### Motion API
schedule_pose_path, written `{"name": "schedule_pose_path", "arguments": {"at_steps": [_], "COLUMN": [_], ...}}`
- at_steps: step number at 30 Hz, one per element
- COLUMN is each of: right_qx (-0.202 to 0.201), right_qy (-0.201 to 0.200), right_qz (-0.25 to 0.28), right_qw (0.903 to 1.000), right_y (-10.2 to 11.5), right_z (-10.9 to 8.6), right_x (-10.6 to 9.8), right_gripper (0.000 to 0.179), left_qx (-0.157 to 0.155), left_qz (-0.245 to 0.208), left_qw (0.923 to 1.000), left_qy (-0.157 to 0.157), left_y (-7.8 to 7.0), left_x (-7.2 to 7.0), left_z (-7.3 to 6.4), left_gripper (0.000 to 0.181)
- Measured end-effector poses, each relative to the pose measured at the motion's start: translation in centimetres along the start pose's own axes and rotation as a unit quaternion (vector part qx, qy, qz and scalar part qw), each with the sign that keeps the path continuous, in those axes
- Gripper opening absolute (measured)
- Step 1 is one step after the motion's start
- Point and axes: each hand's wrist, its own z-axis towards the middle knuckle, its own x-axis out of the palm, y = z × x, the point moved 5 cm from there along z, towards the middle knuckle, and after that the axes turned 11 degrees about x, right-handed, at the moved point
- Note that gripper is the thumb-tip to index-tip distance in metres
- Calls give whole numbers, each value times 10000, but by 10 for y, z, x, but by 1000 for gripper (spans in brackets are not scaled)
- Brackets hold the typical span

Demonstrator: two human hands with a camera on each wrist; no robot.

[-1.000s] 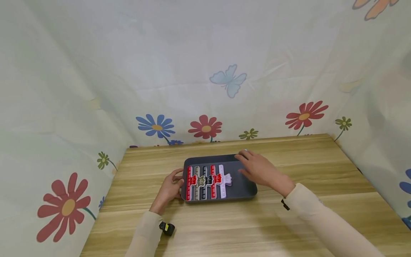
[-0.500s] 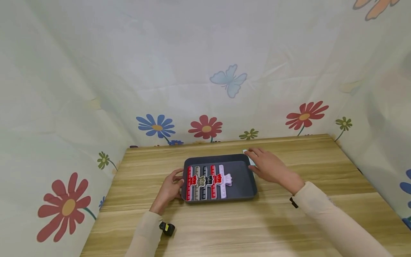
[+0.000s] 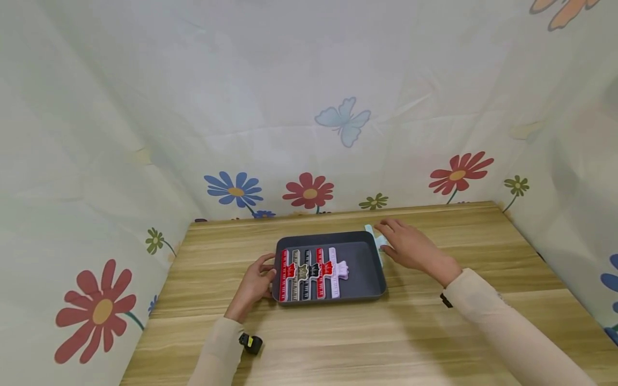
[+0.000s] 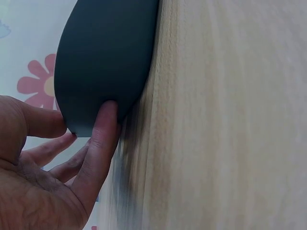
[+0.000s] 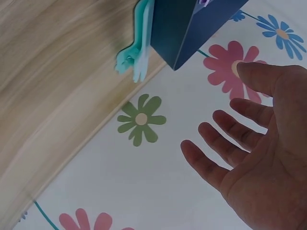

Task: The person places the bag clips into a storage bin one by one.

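Note:
My left hand [image 3: 256,280] is at the left end of a dark grey tray [image 3: 362,289]. In the left wrist view its thumb and fingertips touch the tray's outer wall [image 4: 105,62]. Inside the tray, several piano-key-pattern clips stand side by side: a red clip [image 3: 284,279], a gold one, a black clip [image 3: 307,279], another red one and a lilac clip [image 3: 335,279]. A turquoise clip [image 3: 369,229] sits on the table against the outside of the tray's right wall. Right beside it, my right hand [image 3: 410,246] has loosely bent, spread fingers and holds nothing.
The tray stands on a wood-grain table [image 3: 309,343] in front of a white curtain [image 3: 289,134] printed with flowers and butterflies. The curtain closes in the back and both sides. Each wrist wears a small black camera strap.
My right hand has drawn back to the right from the tray's far right corner, uncovering the turquoise clip beside the tray. My left hand, the tray and the clips in it stay put.

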Motion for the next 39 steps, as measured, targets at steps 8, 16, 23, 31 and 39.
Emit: {"name": "schedule_pose_path", "arguments": {"at_steps": [8,16,23,31,39], "right_qx": [91,133,89,260,198], "right_qy": [164,314,503,960,701], "right_qz": [-183,-302,-323,-244,-396], "right_qw": [9997,9990,9982,9947,9966], "right_y": [-4,-11,-20,-28,-23], "right_z": [7,15,18,19,23], "right_x": [7,19,35,57,64], "right_gripper": [55,52,51,53,43], "left_qx": [-3,-63,-41,-42,-35], "left_qz": [31,16,-11,66,49], "left_qw": [10000,10000,10000,10000,10000], "left_qy": [-12,-8,11,33,20], "left_y": [0,1,1,0,1], "left_x": [-1,-1,0,0,0], "left_z": [0,0,1,-1,0], "left_gripper": [48,47,49,48,48]}}
